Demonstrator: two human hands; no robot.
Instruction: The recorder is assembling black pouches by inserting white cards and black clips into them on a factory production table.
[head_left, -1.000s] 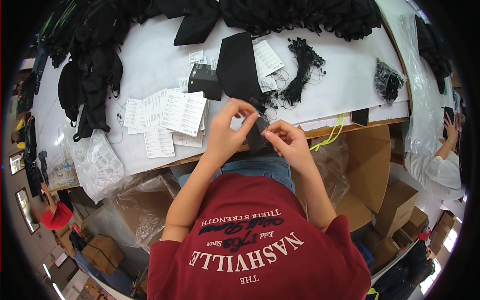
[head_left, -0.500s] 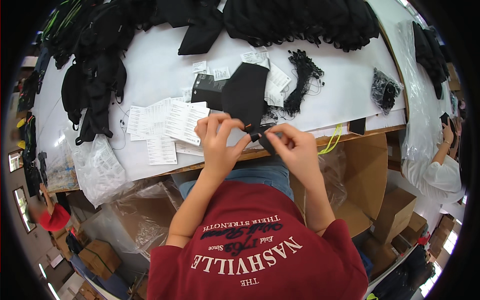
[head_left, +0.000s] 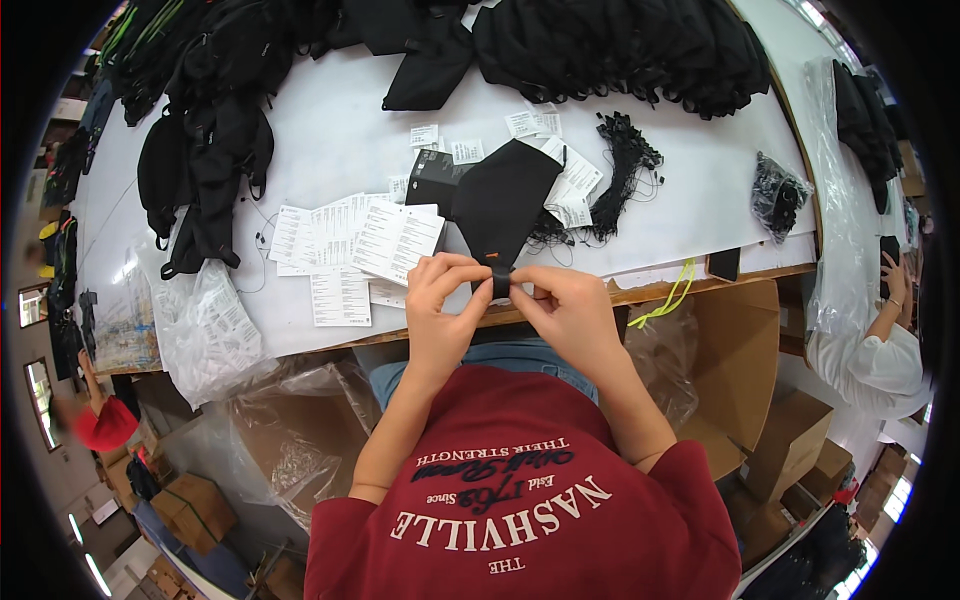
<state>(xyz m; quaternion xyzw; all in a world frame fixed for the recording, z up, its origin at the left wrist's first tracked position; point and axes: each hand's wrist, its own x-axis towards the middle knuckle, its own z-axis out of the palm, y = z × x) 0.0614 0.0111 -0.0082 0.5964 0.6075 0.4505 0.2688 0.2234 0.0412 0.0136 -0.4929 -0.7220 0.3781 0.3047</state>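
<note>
A flat black fabric piece (head_left: pixel 508 195) lies on the white table, broad at its far end and tapering toward me, with a small orange mark near its narrow end. From that end a short black strap (head_left: pixel 502 283) comes over the table's near edge. My left hand (head_left: pixel 443 300) pinches the strap from the left, thumb against fingertips. On the other side, my right hand (head_left: pixel 568 308) is closed on it too, its fingertips close to the left ones. Fingers cover part of the strap. White printed cards (head_left: pixel 395 245) lie left of the fabric piece, and a black card (head_left: pixel 433 178) is partly under it.
Black strings (head_left: pixel 622 175) lie bundled right of the fabric. Black fabric goods (head_left: pixel 620 45) are heaped at the back, black bags (head_left: pixel 205 165) at left. A clear bag (head_left: pixel 215 325) overhangs the near edge. Cardboard boxes (head_left: pixel 790 440) stand below right. Other people work at both sides.
My right hand has turned and drawn closer to the left, and the strap now points straight toward me. The whole view has shifted slightly.
</note>
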